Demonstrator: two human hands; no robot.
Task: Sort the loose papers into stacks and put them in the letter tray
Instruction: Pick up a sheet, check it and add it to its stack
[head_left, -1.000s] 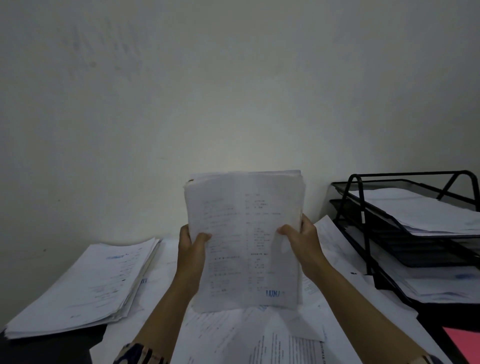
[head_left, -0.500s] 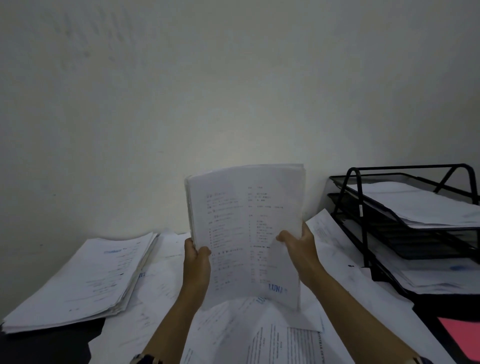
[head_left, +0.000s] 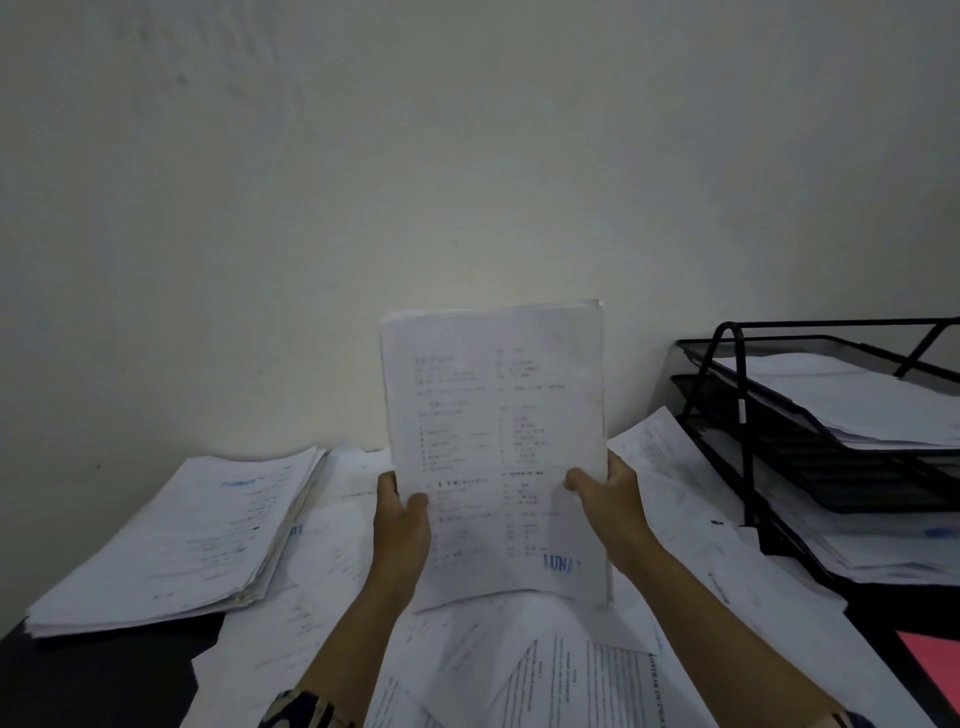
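Two hands were in view, the left hand (head_left: 401, 535) and the right hand (head_left: 610, 501), together gripping one held sheaf of papers (head_left: 498, 447). One squared stack of papers (head_left: 176, 540) lay on the left of the tabletop (head_left: 93, 675). One black letter tray (head_left: 748, 415) stood at the right, with three tiers visible; at least two held paper. The loose sheets (head_left: 519, 654) spread beneath overlapped too much to count. One pink sheet (head_left: 935, 660) showed at the right edge.
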